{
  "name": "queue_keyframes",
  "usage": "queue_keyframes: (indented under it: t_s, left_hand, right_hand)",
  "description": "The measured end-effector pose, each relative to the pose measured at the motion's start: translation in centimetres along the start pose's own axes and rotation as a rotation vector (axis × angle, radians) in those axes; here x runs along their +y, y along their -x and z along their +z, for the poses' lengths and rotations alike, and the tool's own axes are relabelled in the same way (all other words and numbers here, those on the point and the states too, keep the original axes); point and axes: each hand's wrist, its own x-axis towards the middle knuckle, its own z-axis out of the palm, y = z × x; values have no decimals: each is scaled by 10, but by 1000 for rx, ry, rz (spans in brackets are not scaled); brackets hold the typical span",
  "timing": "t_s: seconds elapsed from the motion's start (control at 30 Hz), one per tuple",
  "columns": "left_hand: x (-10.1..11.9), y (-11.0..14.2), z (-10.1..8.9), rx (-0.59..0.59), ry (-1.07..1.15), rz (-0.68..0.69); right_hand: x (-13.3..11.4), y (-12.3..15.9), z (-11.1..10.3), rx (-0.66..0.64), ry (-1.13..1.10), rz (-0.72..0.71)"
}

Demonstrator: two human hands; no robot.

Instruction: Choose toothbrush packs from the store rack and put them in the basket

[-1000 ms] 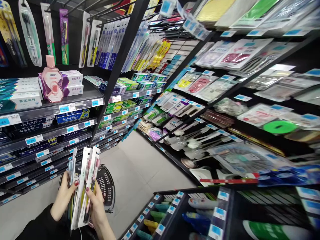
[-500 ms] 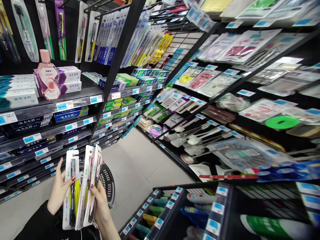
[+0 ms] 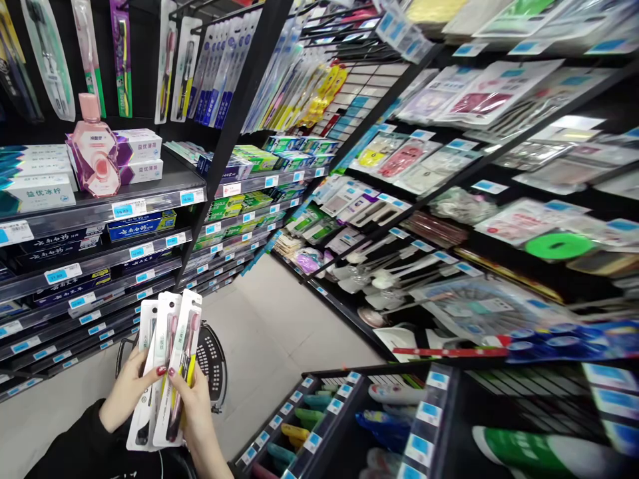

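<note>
Clearly, the left grip (image 3: pixel 130 384) and right grip (image 3: pixel 193 399) pinch a fan of toothbrush packs (image 3: pixel 164 399), near left, before the basket (image 3: pixel 212 346). Light, even pressure should keep them from slipping.

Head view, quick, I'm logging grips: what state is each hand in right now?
Left hand: closed, holding packaged toothbrushes at the left of the fan.
Right hand: closed, holding the rightmost toothbrush pack, thumb across its front.

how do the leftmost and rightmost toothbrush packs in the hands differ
The rightmost pack shows a pink brush head; the leftmost pack, a greyish one. The rightmost pack lies in front, while the leftmost pack is partly hidden by the left hand and the middle pack. Both have white backing.
</note>
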Motion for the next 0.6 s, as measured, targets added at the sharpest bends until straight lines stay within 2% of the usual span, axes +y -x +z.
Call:
queue_keyframes:
  t_s: [0.13,0.27,0.37,0.47,0.6]
  left_hand:
    - [-2,-2,-5,66,59,-14]
    - [-2,-2,-13,121,203,-110]
    - [3,0,-15,110,306,-196]
    - [6,3,-13,86,281,-302]
    - [10,5,-9,-24,208,-297]
  right_hand:
    - [5,-4,-4,55,13,-32]
    - [-1,-9,-13,44,-115,6]
    - [-9,-15,-22,-12,-173,69]
    - [-17,-23,-26,-45,-178,64]
    - [-29,-33,-21,-198,-129,37]
